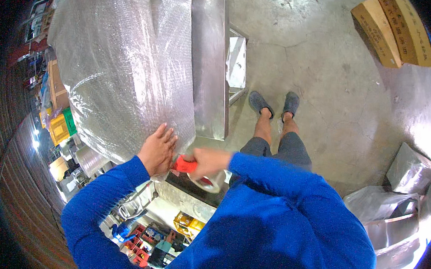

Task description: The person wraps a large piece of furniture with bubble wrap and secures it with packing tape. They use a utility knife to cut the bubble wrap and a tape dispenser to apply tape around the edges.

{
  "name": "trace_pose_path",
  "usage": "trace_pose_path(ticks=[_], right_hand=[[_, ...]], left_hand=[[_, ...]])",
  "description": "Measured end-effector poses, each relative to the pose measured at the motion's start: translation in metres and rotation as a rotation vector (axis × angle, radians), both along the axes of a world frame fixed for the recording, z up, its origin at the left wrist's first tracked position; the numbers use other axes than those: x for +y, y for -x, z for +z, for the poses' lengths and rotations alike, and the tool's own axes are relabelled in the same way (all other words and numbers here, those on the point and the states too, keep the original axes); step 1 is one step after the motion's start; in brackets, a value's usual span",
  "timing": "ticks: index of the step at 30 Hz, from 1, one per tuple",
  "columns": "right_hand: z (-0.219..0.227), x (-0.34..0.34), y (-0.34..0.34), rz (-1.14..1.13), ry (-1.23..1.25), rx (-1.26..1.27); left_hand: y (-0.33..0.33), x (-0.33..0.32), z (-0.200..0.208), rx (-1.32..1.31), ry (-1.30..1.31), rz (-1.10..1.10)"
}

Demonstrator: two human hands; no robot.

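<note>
A large bundle covered in clear bubble wrap point(132, 65) fills the upper left. My left hand point(158, 150) lies on its near end, palm down with the fingers stretched out. Close beside it, my slightly blurred right hand point(211, 162) is closed around a red tape dispenser point(183, 165) carrying a wide tape roll point(209, 184). The dispenser's front is right by the wrap's near edge; I cannot tell whether tape is stuck there. A bare metal panel point(210, 66) runs along the right side of the wrapped bundle.
Two long cardboard boxes point(391, 30) rest on the concrete floor point(337, 102) at the far right. Plastic-wrapped pieces point(410, 172) and rolls lie at the lower right. Yellow crates point(58, 129) and a film roll point(89, 159) stand at the left. Lower down sits a yellow bin point(187, 225).
</note>
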State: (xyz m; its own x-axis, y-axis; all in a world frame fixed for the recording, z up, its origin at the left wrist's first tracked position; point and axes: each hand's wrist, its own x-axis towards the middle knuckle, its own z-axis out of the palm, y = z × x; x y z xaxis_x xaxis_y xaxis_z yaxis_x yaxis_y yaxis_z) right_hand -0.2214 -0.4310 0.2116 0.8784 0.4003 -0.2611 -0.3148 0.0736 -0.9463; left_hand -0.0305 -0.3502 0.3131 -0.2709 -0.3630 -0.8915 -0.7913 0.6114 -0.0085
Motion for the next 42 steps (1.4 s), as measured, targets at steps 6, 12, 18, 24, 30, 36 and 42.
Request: trace_pose_path(ticks=[6,12,18,24,30,36,42], right_hand=[[0.012,-0.025,0.001,0.227,0.377,-0.236],[-0.054,-0.129,0.058,-0.243,0.483,-0.091],[-0.051,-0.172,0.077,-0.574,0.559,0.083],[-0.057,-0.171,0.065,-1.015,0.348,0.211],[-0.042,-0.159,0.044,-1.282,0.135,0.01],[-0.018,-0.157,0.024,-1.223,0.12,-0.305],[-0.019,-0.173,0.013,-1.27,0.236,-0.386]], left_hand=[[0.014,0.046,-0.007,-0.079,-0.246,-0.036],[-0.078,-0.135,-0.023,-0.021,0.282,0.168],[-0.146,-0.419,0.029,-0.718,0.59,0.049],[-0.114,-0.367,-0.01,-0.645,0.596,0.082],[0.013,-0.254,0.024,-0.313,-0.472,0.815],[-0.019,-0.249,0.006,0.473,0.044,1.949],[-0.028,-0.262,-0.003,0.617,-0.061,2.108]])
